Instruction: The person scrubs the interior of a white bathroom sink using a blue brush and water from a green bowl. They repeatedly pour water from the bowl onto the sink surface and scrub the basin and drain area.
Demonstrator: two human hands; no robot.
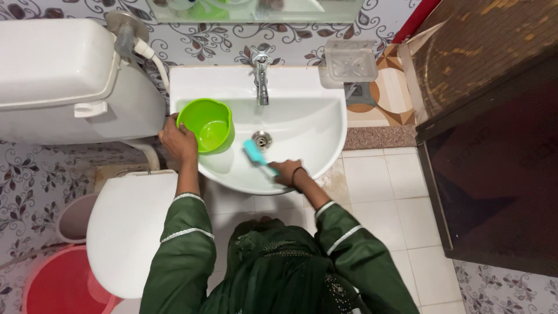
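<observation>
**Scrubbing a white basin, mug held at the rim**

Holding a bright green plastic mug (206, 124) at the left rim of the white wash basin (314, 116), the left hand (177, 141) has its grip clamped on the mug's near side, the mug tipped so its open mouth faces up and toward the camera. The right hand (286, 171) has its grip clamped on the handle of a teal scrub brush (254, 153), whose head lies inside the bowl just beside the metal drain (262, 139), below the chrome tap (261, 78).

Judging what could go wrong: the mug sits half on the rim, half over the bowl, so a wet or loosened hold could let it slide into the basin or drop toward the closed toilet lid (131, 232) below. Whether it holds water cannot be told. Hard strokes near the front lip could flick water onto the dark green sleeves (186, 256) and the tiled floor (401, 197), leaving it slippery. The brush head could also catch on the drain fitting.

Packages, labels and signs: none can be made out. A clear, square soap dish (350, 61) on the wall right of the tap looks empty. On the shelf (256, 13) above, green and pale containers are cut off by the frame, their markings unreadable. A red bucket (61, 285) stands at lower left beside the toilet, under the white cistern (64, 75).
</observation>
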